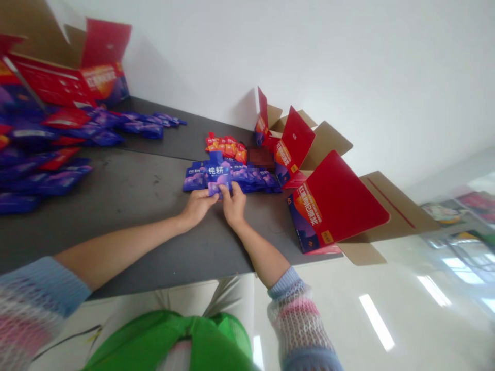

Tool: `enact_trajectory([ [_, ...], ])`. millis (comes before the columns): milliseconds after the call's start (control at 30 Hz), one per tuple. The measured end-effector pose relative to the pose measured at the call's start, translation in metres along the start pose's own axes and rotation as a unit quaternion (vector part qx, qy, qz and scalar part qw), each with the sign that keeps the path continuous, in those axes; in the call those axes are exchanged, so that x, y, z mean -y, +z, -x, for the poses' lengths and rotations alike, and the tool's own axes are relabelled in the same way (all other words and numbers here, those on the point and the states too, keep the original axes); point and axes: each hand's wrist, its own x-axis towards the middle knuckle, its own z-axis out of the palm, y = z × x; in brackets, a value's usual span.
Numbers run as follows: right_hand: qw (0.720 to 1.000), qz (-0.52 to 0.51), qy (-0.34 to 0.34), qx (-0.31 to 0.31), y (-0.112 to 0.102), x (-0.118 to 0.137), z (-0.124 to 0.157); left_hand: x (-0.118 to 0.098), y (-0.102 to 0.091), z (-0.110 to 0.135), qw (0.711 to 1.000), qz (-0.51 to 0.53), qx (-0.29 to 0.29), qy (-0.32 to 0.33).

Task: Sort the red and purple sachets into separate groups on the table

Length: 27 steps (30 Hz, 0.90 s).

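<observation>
My left hand (198, 206) and my right hand (234, 203) meet at the middle of the grey table (127, 190). Together they pinch the lower edge of a purple-blue sachet (218, 174) with white Chinese lettering, held upright. Behind it, a row of matching sachets (247, 178) lies on the table, almost touching my fingers. Red-orange sachets (226, 147) lie farther back. A blurred dark red object (261, 157) sits beside them.
An open red-and-cardboard carton (332, 198) stands at the table's right end, and another (65, 77) at the far left beside a heap of purple sachets (42, 159). A white wall (348, 62) rises behind. Green fabric (166, 342) lies below the near table edge.
</observation>
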Motion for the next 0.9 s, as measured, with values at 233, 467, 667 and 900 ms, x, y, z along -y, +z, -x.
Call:
enact_trajectory([
  [233,1.0,-0.011,-0.011,-0.016,-0.005,0.002,0.0,0.0,-0.001,0.002,0.999,0.03,0.038,-0.006],
  [467,0.998,-0.059,-0.005,-0.027,-0.022,-0.001,-0.019,-0.015,-0.013,-0.002,0.975,0.096,0.184,-0.079],
  [667,0.984,-0.122,0.054,-0.118,-0.056,-0.03,-0.059,-0.012,-0.02,-0.006,0.976,0.059,0.198,-0.073],
  [900,0.969,-0.086,0.12,-0.196,-0.083,-0.083,-0.082,-0.007,-0.015,0.004,0.939,-0.164,0.302,0.022],
])
